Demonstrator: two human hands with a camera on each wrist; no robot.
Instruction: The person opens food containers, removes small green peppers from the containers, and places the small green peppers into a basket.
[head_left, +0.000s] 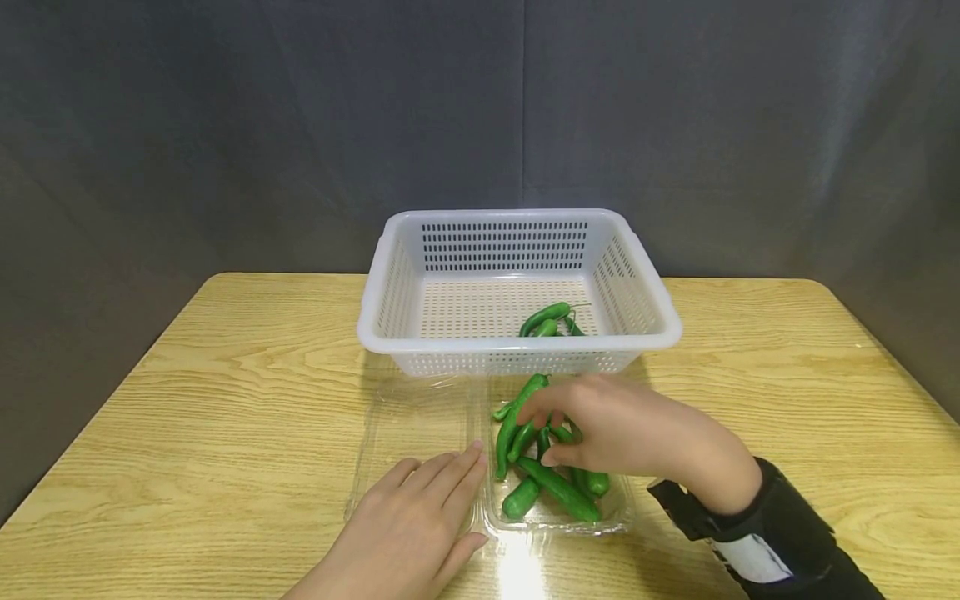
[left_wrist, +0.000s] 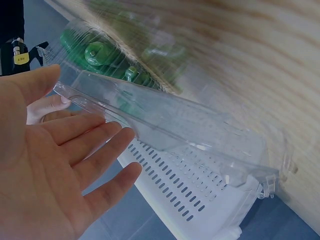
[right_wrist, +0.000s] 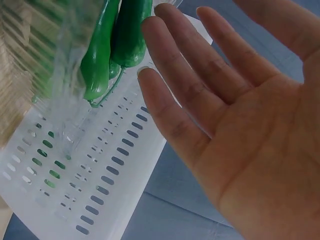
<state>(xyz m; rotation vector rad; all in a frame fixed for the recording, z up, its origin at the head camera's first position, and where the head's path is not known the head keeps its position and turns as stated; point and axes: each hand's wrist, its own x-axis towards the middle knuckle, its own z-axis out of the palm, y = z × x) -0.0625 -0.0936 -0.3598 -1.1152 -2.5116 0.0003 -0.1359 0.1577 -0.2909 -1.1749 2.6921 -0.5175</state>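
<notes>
An opened clear plastic clamshell box lies on the table, its bare lid half point(head_left: 412, 417) on the left. Several green chili peppers point(head_left: 562, 492) lie loosely in the right half. My left hand point(head_left: 416, 521) rests with extended fingers over the near part of the lid, its fingertips by the hinge. In the left wrist view those fingers point(left_wrist: 112, 150) touch or nearly touch the clear plastic. Right over the peppers is my right hand point(head_left: 622, 429), slightly blurred, its fingers bent downward. The right wrist view shows its palm facing the peppers point(right_wrist: 131, 37), with nothing gripped.
Behind the box stands a white slotted plastic basket point(head_left: 517, 343). A few more green chili peppers point(head_left: 546, 317) lie inside it, toward the near right. The wooden table point(head_left: 247, 400) ends at a dark grey curtain point(head_left: 262, 133).
</notes>
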